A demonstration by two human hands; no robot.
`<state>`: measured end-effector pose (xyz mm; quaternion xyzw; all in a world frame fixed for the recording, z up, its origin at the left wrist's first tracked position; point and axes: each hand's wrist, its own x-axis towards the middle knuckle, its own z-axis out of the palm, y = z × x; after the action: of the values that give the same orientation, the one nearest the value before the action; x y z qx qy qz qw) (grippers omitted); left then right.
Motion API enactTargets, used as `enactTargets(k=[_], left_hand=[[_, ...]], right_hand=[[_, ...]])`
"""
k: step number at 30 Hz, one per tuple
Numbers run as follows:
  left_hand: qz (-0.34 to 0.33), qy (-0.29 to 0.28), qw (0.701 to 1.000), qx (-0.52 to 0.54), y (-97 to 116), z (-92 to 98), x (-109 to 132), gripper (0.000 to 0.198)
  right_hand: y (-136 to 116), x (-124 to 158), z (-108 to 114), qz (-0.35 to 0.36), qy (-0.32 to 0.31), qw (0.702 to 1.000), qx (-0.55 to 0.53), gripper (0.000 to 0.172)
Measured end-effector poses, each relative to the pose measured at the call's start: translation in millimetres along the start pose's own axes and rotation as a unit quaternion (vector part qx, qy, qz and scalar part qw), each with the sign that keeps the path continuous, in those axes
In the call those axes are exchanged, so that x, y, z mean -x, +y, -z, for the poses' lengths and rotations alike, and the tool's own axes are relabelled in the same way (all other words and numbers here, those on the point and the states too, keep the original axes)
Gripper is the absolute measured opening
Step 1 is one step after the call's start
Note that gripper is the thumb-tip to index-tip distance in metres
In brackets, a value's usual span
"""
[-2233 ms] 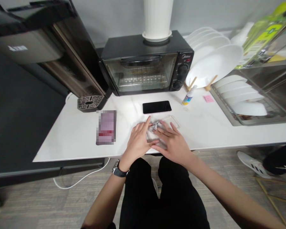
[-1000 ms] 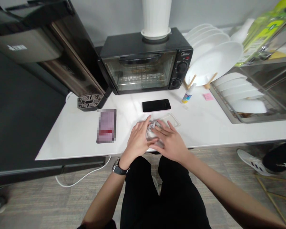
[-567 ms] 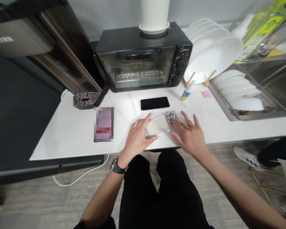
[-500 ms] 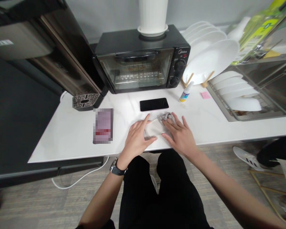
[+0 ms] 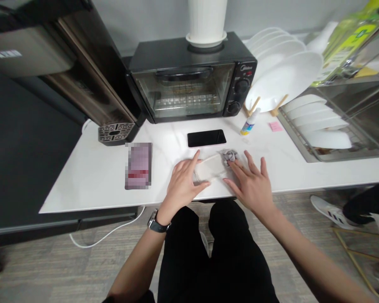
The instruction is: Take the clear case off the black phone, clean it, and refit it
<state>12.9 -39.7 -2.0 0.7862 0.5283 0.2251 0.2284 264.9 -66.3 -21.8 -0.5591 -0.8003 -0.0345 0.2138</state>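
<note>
A clear, slightly yellowed phone case (image 5: 211,167) lies flat on the counter near its front edge. My left hand (image 5: 183,179) grips the case's left end, thumb along the near side and fingers along the far side. At the case's right end sits a crumpled grey cloth (image 5: 230,156). Fingertips of my right hand (image 5: 251,183) press on this cloth, while the thumb and outer fingers spread away from it. Just beyond the case rests a black phone (image 5: 206,138), screen up. Part of the case's left end is hidden by my left hand.
A small spray bottle (image 5: 250,122) and pink sticky notes (image 5: 275,126) stand right of the phone. Behind are a toaster oven (image 5: 189,90), white plates (image 5: 286,80) and a sink (image 5: 371,105). Leftward lie a blurred purple item (image 5: 138,166) and a drink dispenser (image 5: 116,132).
My right hand has slid right with the cloth, from over the case to its right end, uncovering more of it. My left hand keeps its hold. The view has shifted slightly.
</note>
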Motion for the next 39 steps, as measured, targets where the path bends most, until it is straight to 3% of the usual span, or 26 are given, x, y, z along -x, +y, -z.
enactTargets(k=[2, 5, 9, 13, 17, 19, 22, 26, 30, 35, 39], left_hand=[[-0.006, 0.005, 1.0, 0.0, -1.3, -0.3, -0.3, 0.107], [-0.012, 0.008, 1.0, -0.007, -2.9, -1.2, 0.8, 0.104], [0.002, 0.017, 0.999, -0.03, -2.6, -2.5, 3.6, 0.102], [0.006, 0.02, 1.0, -0.023, -1.4, -2.7, 4.2, 0.104], [0.006, 0.014, 1.0, -0.016, -0.7, -2.3, 2.3, 0.104], [0.0, 0.015, 1.0, -0.014, -1.1, -2.6, 1.6, 0.104], [-0.014, 0.024, 0.999, -0.022, -2.8, -3.9, 1.8, 0.1], [-0.011, 0.031, 0.998, -0.052, -4.5, -5.0, 3.4, 0.096], [0.0, 0.029, 0.999, -0.044, -0.6, -2.5, 4.9, 0.1], [0.007, 0.012, 0.999, -0.035, 5.5, 1.4, 3.5, 0.098], [0.004, 0.011, 1.0, -0.022, 5.0, 1.2, 2.0, 0.098]], right_hand=[[-10.5, -11.7, -7.2, -0.001, 0.0, 1.0, -0.014, 0.057], [-39.0, -23.5, -14.0, 0.06, -0.036, 0.995, -0.074, 0.058], [-58.1, -14.1, -5.3, 0.126, -0.081, 0.98, -0.131, 0.058], [-30.9, 2.4, 8.9, 0.086, -0.067, 0.991, -0.074, 0.051], [0.2, -6.9, 4.3, 0.01, -0.005, 1.0, -0.005, 0.05], [-1.1, -18.0, -4.2, 0.005, 0.0, 1.0, -0.01, 0.053], [-24.2, -27.9, -14.1, 0.048, -0.021, 0.997, -0.065, 0.058], [-53.2, -16.5, -8.3, 0.118, -0.067, 0.981, -0.141, 0.059], [-32.8, 1.4, 6.2, 0.099, -0.072, 0.986, -0.109, 0.05], [13.4, -8.4, 1.5, 0.028, -0.006, 1.0, -0.01, 0.051], [-4.1, -28.1, -12.8, 0.048, -0.015, 0.998, -0.043, 0.064]])
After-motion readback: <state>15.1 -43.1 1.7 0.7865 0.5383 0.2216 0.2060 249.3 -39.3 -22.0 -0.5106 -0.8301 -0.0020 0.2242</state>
